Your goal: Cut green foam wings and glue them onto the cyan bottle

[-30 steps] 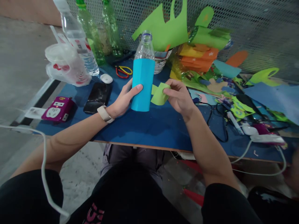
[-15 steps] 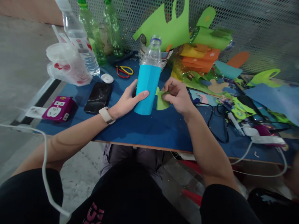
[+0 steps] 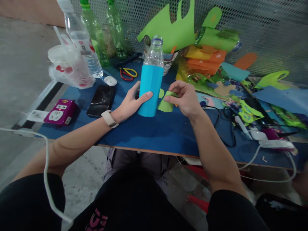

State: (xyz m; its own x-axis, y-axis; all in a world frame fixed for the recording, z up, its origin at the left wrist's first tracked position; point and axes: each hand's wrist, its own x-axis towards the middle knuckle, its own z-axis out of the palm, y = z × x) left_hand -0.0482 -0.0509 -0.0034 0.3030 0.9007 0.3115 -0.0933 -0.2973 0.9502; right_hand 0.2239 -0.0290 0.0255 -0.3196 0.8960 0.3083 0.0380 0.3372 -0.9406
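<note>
A clear plastic bottle [image 3: 151,85] wrapped in a light blue paper sleeve stands upright on the blue table top [image 3: 154,134]. My left hand [image 3: 131,104] is wrapped round its lower part, thumb across the front of the sleeve. My right hand [image 3: 184,98] pinches a small green paper piece [image 3: 166,102] just right of the bottle, close to the sleeve. A second bit of green shows between the paper piece and the bottle.
A black phone [image 3: 101,99], a purple power strip [image 3: 60,112], scissors [image 3: 127,73], several bottles [image 3: 93,35] and a plastic bag [image 3: 68,69] lie left. Coloured paper cut-outs [image 3: 207,54] pile up behind and right. A glue gun [image 3: 271,139] with cables lies at right.
The bottle shifted right and tilted, then straightened slightly. My right hand turned the green piece and brought it closer to the sleeve.
</note>
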